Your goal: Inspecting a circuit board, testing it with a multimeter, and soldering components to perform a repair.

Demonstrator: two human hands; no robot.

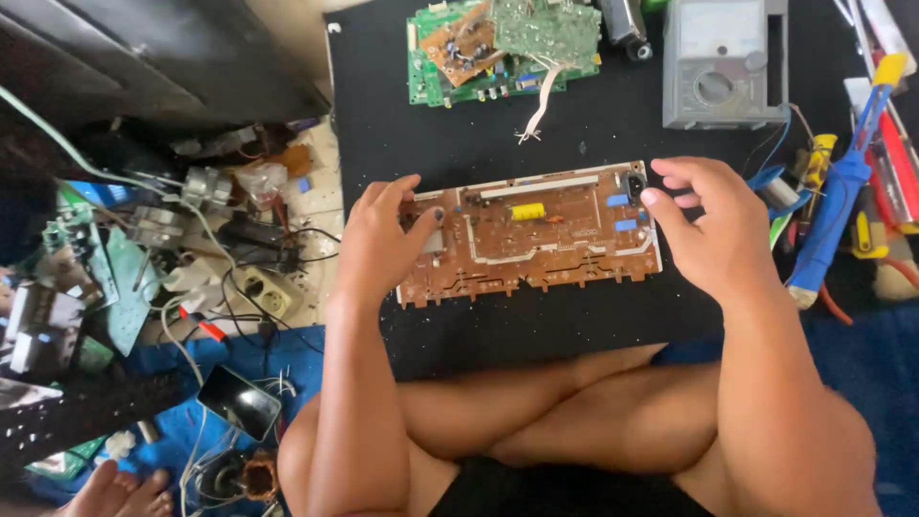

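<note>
Step in hand: steadying the brown circuit board (531,236) flat on the black mat (479,144). Left hand (383,239) pinches its left end, grip closed on the board; right hand (713,225) touches the right end, fingers loosely curled. Next move likely needs a firmer two-ended hold. Board: long, brown, yellow component, white edging.

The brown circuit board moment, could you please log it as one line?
left hand: grips brown circuit board left end | right hand: fingertips at right end | board: flat on black mat | grey multimeter: behind
</note>
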